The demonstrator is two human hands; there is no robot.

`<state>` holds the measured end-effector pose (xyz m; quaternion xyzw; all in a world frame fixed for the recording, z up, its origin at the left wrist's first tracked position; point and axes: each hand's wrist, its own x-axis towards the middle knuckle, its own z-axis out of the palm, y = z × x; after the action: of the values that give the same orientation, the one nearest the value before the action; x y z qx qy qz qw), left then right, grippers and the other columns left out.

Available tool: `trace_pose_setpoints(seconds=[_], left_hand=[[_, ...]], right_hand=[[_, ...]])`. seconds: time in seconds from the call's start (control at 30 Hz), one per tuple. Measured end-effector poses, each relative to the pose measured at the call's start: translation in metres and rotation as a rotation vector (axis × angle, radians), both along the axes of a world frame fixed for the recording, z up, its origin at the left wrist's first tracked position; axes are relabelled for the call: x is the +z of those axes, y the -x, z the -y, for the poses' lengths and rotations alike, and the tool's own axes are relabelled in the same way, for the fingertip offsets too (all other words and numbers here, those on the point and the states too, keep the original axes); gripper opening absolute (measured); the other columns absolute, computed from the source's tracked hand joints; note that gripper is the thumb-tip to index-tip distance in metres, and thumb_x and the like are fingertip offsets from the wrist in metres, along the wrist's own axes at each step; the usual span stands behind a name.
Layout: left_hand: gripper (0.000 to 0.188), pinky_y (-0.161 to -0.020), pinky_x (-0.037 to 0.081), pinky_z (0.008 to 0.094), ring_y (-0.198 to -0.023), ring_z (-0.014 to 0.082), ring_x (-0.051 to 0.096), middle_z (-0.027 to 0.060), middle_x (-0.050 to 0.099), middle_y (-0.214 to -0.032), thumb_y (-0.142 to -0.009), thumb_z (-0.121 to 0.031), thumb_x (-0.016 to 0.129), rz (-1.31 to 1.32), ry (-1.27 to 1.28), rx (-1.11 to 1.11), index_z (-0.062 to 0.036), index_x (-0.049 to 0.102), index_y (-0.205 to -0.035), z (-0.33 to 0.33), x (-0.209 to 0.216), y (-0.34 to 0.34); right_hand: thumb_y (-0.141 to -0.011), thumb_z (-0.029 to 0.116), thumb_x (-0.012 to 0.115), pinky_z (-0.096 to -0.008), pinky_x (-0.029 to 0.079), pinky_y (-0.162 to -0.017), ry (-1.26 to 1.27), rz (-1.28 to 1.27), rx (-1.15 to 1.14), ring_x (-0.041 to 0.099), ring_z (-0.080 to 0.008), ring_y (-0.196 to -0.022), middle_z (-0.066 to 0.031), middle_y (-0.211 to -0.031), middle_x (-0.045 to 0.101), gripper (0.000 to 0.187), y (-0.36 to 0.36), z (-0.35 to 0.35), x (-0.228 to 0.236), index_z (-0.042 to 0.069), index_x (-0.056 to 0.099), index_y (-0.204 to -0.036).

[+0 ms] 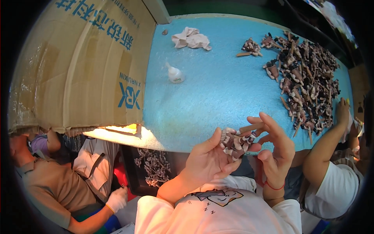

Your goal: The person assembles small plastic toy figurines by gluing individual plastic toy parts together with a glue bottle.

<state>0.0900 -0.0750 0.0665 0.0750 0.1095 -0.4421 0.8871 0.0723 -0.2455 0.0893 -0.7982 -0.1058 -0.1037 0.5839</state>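
Above the near table edge, my left hand (202,160) holds a small painted figurine (235,145) in white, brown and dark purple, between its thumb and fingers. A flat tan stick (251,127) projects from the figurine toward my right hand (277,150). That hand's fingers are bent around the stick's end and the figurine's right side, so the exact contact is partly hidden. A red cord circles my right wrist.
Many similar figurines with tan sticks (307,85) are heaped on the blue table (218,89) at right. A white bottle (175,74) and a crumpled cloth (191,38) lie farther back. A large cardboard box (78,70) stands left; a dark tray (138,183) sits below. People sit on both sides.
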Motion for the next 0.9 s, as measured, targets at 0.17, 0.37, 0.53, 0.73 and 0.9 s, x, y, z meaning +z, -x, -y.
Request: trace_pose_setpoints(seconds=[0.17,0.37,0.53,0.73,0.9], left_hand=[[0.043,-0.031,0.039,0.0266,-0.052,0.0231,0.053,0.0133,0.058,-0.092,-0.092,-0.045,0.029,-0.253,-0.095,0.035,-0.0096,0.048,-0.109,0.003,0.007,0.007],[0.045,-0.032,0.044,0.0343,-0.048,0.0282,0.056,0.0125,0.060,-0.087,-0.092,-0.046,0.027,-0.239,0.251,-0.004,-0.0096,0.044,-0.111,-0.002,0.006,0.011],[0.047,-0.035,0.047,0.0379,-0.053,0.0326,0.060,0.0109,0.061,-0.086,-0.092,-0.048,0.025,-0.236,0.262,-0.018,-0.0089,0.045,-0.109,-0.004,0.008,0.012],[0.051,-0.041,0.050,0.0420,-0.065,0.0365,0.063,0.0082,0.061,-0.087,-0.091,-0.049,0.025,-0.230,0.139,-0.102,-0.0054,0.047,-0.105,-0.008,0.007,0.012],[0.054,-0.044,0.051,0.0435,-0.072,0.0394,0.062,0.0073,0.060,-0.085,-0.090,-0.051,0.027,-0.200,0.223,-0.148,-0.0033,0.048,-0.104,-0.010,0.008,0.012]], right_hand=[[-0.067,0.024,0.073,-0.0261,0.046,-0.061,-0.162,0.056,-0.056,0.054,-0.0190,-0.082,-0.0150,-0.103,0.061,0.051,0.001,-0.006,0.000,-0.002,0.053,-0.107],[-0.069,0.017,0.073,-0.0292,0.046,-0.068,-0.245,0.087,-0.002,0.056,-0.0216,-0.085,-0.0194,-0.097,0.060,0.048,0.005,-0.012,0.003,-0.001,0.049,-0.107],[-0.069,0.008,0.070,-0.0301,0.046,-0.072,-0.349,0.053,-0.009,0.058,-0.0220,-0.084,-0.0196,-0.095,0.060,0.042,0.006,-0.016,0.002,-0.002,0.048,-0.104],[-0.072,0.003,0.064,-0.0301,0.046,-0.073,-0.423,-0.016,-0.042,0.059,-0.0213,-0.081,-0.0218,-0.091,0.060,0.033,0.007,-0.022,0.004,-0.003,0.048,-0.099],[-0.074,0.001,0.061,-0.0290,0.046,-0.072,-0.450,-0.050,-0.040,0.060,-0.0202,-0.079,-0.0220,-0.090,0.060,0.029,0.008,-0.023,0.003,-0.005,0.047,-0.099]])
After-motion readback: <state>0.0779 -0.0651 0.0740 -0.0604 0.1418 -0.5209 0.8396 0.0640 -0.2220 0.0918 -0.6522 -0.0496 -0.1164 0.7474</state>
